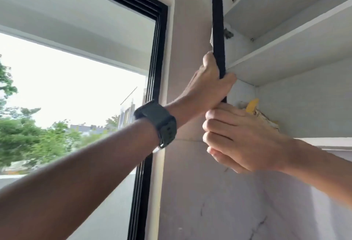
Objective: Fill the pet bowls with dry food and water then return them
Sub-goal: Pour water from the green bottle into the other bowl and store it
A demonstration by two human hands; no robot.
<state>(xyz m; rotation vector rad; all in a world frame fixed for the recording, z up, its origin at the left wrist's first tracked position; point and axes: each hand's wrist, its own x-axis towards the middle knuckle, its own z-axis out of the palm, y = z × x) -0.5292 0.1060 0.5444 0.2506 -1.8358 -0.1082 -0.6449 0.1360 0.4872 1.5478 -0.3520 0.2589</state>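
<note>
This looks like a room in a home, probably a kitchen or utility corner. A wall cupboard with pale shelves stands open in the upper right of the frame, above a marble-patterned wall. At left, a black-framed window shows trees and neighbouring rooftops outside.

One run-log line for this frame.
phase: cupboard open | left hand: grips dark door edge | right hand: fingers curled below left, grip unclear | bag on shelf | bowls: unseen

Two hands, left hand and right hand, one watch, one cabinet door, one window.
</note>
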